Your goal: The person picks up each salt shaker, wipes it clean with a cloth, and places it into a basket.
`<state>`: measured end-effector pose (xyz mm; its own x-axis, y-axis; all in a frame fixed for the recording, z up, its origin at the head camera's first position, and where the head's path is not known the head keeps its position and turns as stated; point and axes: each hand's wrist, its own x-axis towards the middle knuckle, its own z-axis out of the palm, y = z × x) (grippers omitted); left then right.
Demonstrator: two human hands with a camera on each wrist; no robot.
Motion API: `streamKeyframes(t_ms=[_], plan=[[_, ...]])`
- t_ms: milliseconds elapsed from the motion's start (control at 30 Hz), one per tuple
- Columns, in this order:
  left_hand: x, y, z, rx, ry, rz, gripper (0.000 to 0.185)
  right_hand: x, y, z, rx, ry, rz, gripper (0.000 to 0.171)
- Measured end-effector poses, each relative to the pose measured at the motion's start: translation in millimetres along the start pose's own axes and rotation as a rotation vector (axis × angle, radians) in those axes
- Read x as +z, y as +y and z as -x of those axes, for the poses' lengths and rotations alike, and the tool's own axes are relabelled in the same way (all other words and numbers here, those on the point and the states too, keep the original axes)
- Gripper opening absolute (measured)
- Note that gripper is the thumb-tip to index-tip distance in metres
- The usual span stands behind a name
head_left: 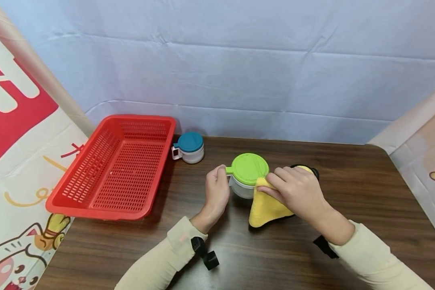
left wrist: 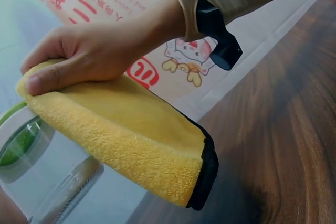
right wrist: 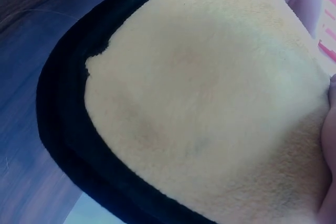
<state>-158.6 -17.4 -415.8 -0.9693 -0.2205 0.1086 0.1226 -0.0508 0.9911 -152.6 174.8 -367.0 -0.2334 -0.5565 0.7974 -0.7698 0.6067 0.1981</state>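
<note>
My left hand grips the handle of a clear jar with a bright green lid, tilted a little above the wooden table. With fingers and thumb, my right hand pinches a yellow cloth with dark edging, its folded end against the jar's right side. In the left wrist view the cloth hangs from the right hand beside the clear jar wall. The cloth fills most of the right wrist view and hides the jar there.
A red plastic basket with perforated sides stands at the left of the table. Between it and the jar, near the back edge, is a smaller jar with a blue lid and a white handle. A pale cloth backdrop hangs behind.
</note>
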Motion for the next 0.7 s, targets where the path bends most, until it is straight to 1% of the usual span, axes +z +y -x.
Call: streamKeyframes(t_ms=[167, 367, 533, 700], plan=[[-1.2, 0.7, -0.5, -0.002, -0.008, -0.008, 0.036, -1.4, 1.8, 2.6, 0.031, -0.015, -0.002, 0.050], [-2.0, 2.4, 0.0, -0.003, -0.007, -0.018, 0.035, 0.7, 7.8, 13.2, 0.072, -0.063, -0.026, 0.048], [-2.8, 1.6, -0.3, -0.008, -0.016, -0.033, 0.036, 1.5, 13.3, 18.7, 0.077, -0.094, -0.064, 0.046], [-3.3, 1.3, -1.3, -0.016, -0.024, -0.047, 0.038, 1.2, 18.3, 21.9, 0.075, -0.110, -0.076, 0.046]])
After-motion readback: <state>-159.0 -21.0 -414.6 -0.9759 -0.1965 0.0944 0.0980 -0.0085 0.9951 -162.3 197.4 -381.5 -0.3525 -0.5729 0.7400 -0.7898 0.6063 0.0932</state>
